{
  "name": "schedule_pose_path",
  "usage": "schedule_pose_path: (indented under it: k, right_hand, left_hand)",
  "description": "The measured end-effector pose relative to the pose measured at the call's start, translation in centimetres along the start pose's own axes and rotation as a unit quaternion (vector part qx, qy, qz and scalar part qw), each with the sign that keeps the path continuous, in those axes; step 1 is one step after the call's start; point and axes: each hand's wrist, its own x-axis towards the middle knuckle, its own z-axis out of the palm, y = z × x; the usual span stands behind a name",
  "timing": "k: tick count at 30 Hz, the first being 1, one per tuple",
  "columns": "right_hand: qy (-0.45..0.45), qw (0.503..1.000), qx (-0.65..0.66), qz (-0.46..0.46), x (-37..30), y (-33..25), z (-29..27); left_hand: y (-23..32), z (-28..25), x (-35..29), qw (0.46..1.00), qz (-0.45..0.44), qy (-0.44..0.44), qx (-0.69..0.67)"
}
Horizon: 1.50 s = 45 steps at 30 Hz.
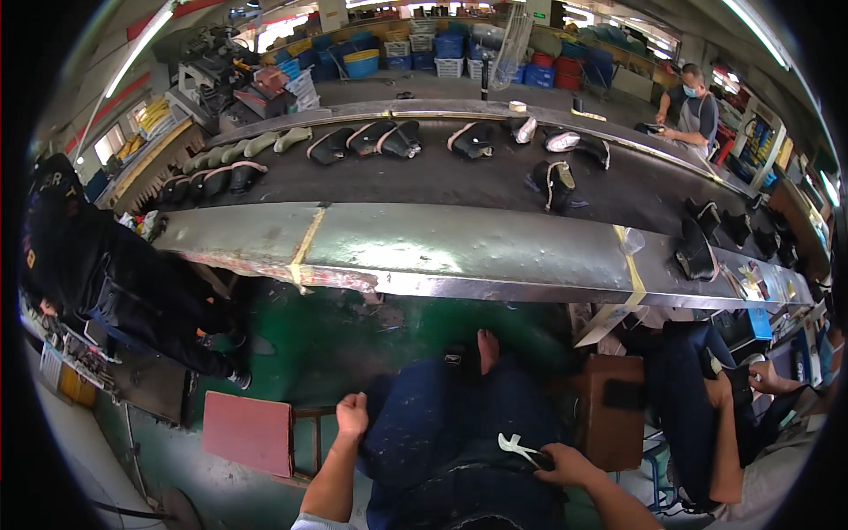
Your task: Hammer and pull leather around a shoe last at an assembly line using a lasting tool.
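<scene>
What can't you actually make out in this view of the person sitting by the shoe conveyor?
- Head view: what the left hand grips; its closed fist hides it.
- Head view: the handles of the white tool; the right hand covers them.
- Head view: the dark shoe parts on the conveyor belt are too small and bent by the lens for detail.
- Head view: the person's lap, cut off by the lower edge.

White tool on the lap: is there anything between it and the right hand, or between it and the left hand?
Nothing visible separates the right hand from the white tool; its fingers rest at the tool's end. The left hand is closed at the lap's other side, with only blue cloth between.
</scene>
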Motion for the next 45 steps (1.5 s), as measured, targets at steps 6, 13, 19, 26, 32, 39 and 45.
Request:
schedule_pose_path:
  k: [6,13,19,26,32,39,45]
  right_hand:
    - [-0.111,0.936,0.301,0.143,-1.3,2.9,-0.8]
    - [-0.039,0.737,0.672,0.064,-0.7,0.8,-3.8]
    - [0.256,0.956,0.103,-0.104,6.3,-5.3,-13.7]
    - [0.430,0.873,-0.175,-0.150,20.5,-3.1,-25.4]
    - [0.429,0.881,-0.144,-0.139,21.9,-2.5,-26.3]
    - [0.404,0.889,-0.149,-0.155,21.9,-2.0,-26.5]
    - [0.383,0.900,-0.148,-0.147,21.9,-2.9,-27.3]
  left_hand:
    - [4.2,-11.4,-5.0,0.998,-0.036,-0.032,0.041]
    - [2.3,-14.2,-2.8,0.968,-0.053,-0.135,0.205]
    - [21.3,-9.1,6.8,0.959,-0.032,-0.246,-0.135]
    - [33.2,1.9,25.9,0.924,-0.011,-0.249,-0.289]
    - [35.1,11.9,41.3,0.938,-0.046,-0.153,-0.307]
    - [38.3,19.8,56.7,0.950,-0.041,-0.008,-0.310]
    - [40.7,25.0,62.6,0.979,-0.111,0.019,-0.170]
